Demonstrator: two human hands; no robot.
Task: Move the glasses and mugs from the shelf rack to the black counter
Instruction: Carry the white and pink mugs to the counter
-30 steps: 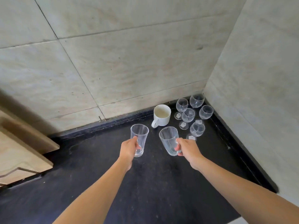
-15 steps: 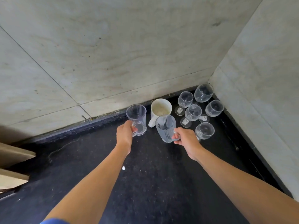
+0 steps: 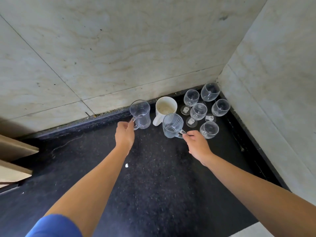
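Note:
My left hand (image 3: 124,135) pinches the handle of a plain clear glass mug (image 3: 140,114) that stands on the black counter (image 3: 153,177) near the back wall. My right hand (image 3: 196,144) holds the handle of a ribbed clear glass mug (image 3: 172,125), which sits on the counter just in front of a white ceramic mug (image 3: 166,108). Several stemmed wine glasses (image 3: 198,112) stand grouped in the back right corner.
Marble-tiled walls close the counter at the back and on the right. A wooden edge (image 3: 15,161) juts in at the left. A small white speck (image 3: 126,165) lies on the counter between my arms.
Both hands carried their glass mugs forward toward the back wall and lowered them onto the counter beside the white mug. The view has shifted closer to the corner.

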